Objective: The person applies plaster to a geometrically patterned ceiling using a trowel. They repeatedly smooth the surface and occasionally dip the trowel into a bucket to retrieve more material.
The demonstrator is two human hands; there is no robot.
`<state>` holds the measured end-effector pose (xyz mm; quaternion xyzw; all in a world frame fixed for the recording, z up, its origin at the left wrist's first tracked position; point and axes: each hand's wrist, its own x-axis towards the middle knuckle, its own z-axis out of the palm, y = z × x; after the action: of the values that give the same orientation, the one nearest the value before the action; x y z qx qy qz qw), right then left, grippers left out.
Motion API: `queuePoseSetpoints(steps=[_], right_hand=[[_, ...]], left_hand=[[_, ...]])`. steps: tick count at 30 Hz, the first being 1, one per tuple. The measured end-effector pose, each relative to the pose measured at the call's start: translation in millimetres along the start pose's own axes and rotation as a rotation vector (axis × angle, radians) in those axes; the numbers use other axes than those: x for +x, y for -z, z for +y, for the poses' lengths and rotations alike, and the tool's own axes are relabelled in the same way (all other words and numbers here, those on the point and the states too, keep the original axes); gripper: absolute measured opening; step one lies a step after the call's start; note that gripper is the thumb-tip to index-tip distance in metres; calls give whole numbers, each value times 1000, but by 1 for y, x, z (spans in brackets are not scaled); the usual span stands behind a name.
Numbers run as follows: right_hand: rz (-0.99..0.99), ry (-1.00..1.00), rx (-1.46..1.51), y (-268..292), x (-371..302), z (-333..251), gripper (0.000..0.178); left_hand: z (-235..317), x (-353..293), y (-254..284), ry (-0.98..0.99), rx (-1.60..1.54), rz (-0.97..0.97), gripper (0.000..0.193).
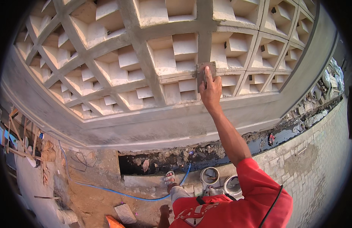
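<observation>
My right hand (211,91) is raised and closed around a small flat trowel (200,74), with the index finger stretched along its back. Its rectangular blade lies against a grey mortar joint of the breeze-block wall (205,45). Pale openwork blocks (185,45) with stepped openings surround it. Several joints on the left and centre carry smooth grey mortar; those to the right look narrower and bare. Down by my leg hangs my left hand (165,211), away from the wall, its fingers too dark and small to make out.
Below the wall runs a ditch (176,159) with dark water and rubble. Two buckets, one near (202,176) and one farther right (226,185), stand by my feet. A blue hose (107,189) crosses the dirt. Paving (316,163) lies right; wooden scraps (22,140) left.
</observation>
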<state>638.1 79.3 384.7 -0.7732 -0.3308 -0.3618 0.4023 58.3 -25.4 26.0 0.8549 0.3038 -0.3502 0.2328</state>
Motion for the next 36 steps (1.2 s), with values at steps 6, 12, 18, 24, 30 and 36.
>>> queuePoseSetpoints(steps=[6,12,18,24,30,36], right_hand=[[-221,-127,91,-7,-108,24,71],[-173,-203,238,41,-75,26,69],[-27,-138,210,25,-10,2,70],[-79,-140,102,-28,-68,7,77],[-138,-157,178,15,-52,-4,70],[13,-32,130,71,100,-65,65]], left_hand=[[-44,8,-51,281,-1169,226,12],[-39,-6,-29,-113,327,102,16],[-28,0,-26,41,-33,111,17],[-27,3,-25,157,-319,171,18],[-28,29,-30,113,-241,179,19],[-42,52,-35,-4,-50,176,20]])
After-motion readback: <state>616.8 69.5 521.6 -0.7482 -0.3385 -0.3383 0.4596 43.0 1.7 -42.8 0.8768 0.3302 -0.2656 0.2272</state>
